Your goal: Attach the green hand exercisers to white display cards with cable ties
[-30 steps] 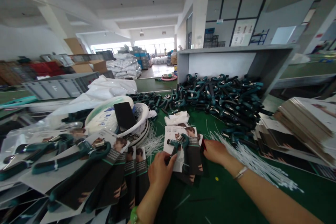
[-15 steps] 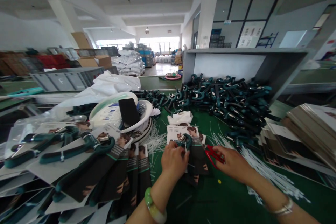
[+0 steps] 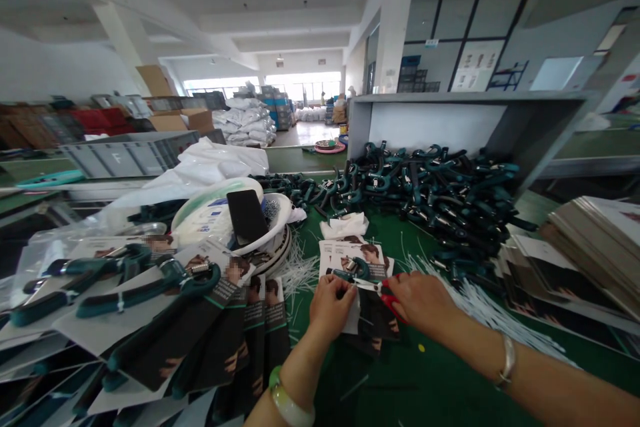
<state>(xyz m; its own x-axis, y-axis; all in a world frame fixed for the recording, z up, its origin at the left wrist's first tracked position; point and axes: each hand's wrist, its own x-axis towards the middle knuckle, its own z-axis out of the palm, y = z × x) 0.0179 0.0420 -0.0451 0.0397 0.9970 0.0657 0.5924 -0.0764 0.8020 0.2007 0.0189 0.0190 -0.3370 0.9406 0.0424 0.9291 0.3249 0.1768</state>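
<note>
My right hand [image 3: 417, 300] is closed on red-handled scissors [image 3: 393, 300], whose metal blades point left and reach the fingers of my left hand [image 3: 331, 307]. The fingertips of my left hand are pressed together at a teal tool [image 3: 356, 269] lying on a printed card [image 3: 373, 257]; what they pinch is too small to make out. Other cards lie under this one on the green table. White zip ties [image 3: 500, 313] are spread to the right of my right hand, and more lie left of the cards.
Teal tools [image 3: 435, 193] are heaped before a grey bin [image 3: 545, 127]. Carded tools [image 3: 150, 293] pile up at the left, near a white basin [image 3: 280, 227] with a black phone [image 3: 246, 215]. Stacked cards [image 3: 595, 253] stand at the right.
My right hand has moved left and turned, bringing the scissor blades from beside the card to my left fingertips. My left hand has shifted slightly down.
</note>
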